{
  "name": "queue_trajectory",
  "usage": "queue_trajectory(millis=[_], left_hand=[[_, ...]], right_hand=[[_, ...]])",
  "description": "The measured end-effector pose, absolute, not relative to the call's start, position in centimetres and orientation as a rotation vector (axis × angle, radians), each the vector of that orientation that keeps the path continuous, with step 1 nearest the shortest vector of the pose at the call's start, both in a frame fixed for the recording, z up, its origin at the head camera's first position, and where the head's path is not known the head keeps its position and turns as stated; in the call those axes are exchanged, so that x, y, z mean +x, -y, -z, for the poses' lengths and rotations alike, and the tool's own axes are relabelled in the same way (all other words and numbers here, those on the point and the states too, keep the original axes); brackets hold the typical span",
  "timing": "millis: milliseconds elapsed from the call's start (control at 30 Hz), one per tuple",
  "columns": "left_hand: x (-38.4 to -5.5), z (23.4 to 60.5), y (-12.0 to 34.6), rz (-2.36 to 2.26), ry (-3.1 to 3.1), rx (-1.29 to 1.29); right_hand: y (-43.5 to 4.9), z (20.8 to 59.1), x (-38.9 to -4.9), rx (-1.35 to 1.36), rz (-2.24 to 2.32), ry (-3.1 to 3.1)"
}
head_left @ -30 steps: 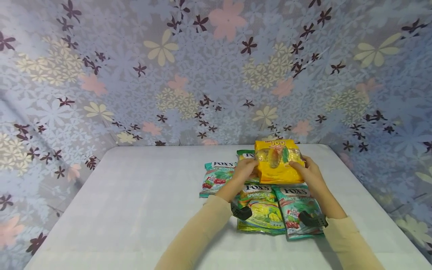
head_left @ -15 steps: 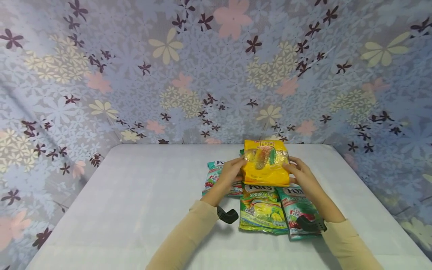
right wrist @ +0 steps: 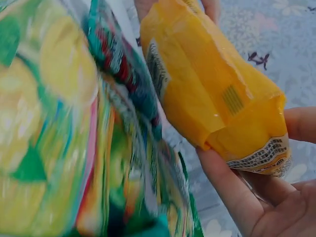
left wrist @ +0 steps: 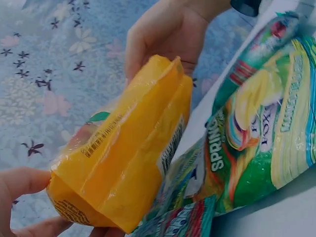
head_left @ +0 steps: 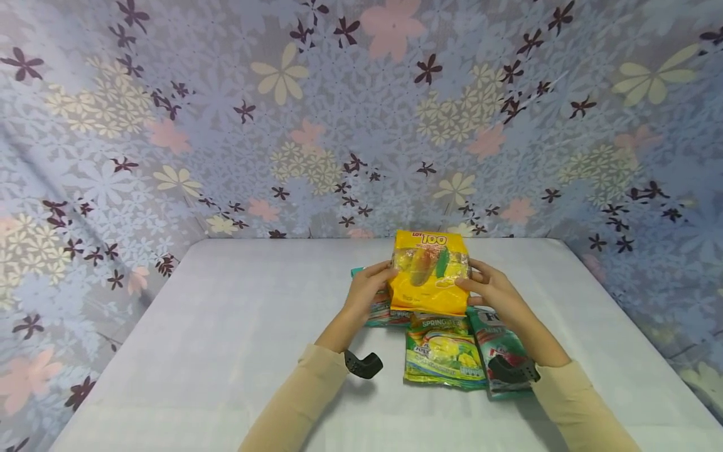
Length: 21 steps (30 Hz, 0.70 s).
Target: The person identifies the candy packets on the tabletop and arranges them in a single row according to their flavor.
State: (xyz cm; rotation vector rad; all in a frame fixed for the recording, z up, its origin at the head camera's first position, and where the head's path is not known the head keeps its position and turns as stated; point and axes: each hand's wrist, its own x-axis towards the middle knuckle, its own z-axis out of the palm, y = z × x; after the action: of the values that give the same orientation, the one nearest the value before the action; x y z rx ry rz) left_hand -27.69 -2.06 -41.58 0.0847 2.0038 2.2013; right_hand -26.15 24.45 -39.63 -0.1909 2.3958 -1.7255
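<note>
Between both hands, a yellow candy bag marked "100" is held upright above the other bags. My left hand grips its left side; in the left wrist view the thumb and fingers of the left hand pinch the bag's end. On the opposite side my right hand holds the bag, and the right wrist view has the fingers of that hand round its end. The yellow bag hides much of what lies behind it.
Below it on the white table lies a yellow-green Fox's Spring Tea bag. A teal Fox's Mint bag lies to its right, partly under my right wrist. Another teal bag shows behind my left hand. A flowered cloth rises behind the table.
Both hands have carried the yellow candy bag leftward across the other bags. The teal bag at left is now more covered, while the bags on the table look unmoved.
</note>
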Motion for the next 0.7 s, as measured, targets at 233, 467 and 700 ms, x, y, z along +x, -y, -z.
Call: queue_trajectory(millis=[233, 467, 700], left_hand=[[-27.2, 41.0, 3.4, -2.253, -1.957, 0.018], [-26.9, 40.8, 4.1, -2.269, -1.922, -0.030], [-26.9, 40.8, 4.5, -2.276, -1.908, 0.020]], right_hand=[[-23.4, 39.3, -26.4, -0.212, 1.741, -2.348], [-22.8, 39.6, -26.1, -0.247, 1.803, -2.299], [-22.4, 39.7, -25.9, -0.237, 1.842, -2.282]])
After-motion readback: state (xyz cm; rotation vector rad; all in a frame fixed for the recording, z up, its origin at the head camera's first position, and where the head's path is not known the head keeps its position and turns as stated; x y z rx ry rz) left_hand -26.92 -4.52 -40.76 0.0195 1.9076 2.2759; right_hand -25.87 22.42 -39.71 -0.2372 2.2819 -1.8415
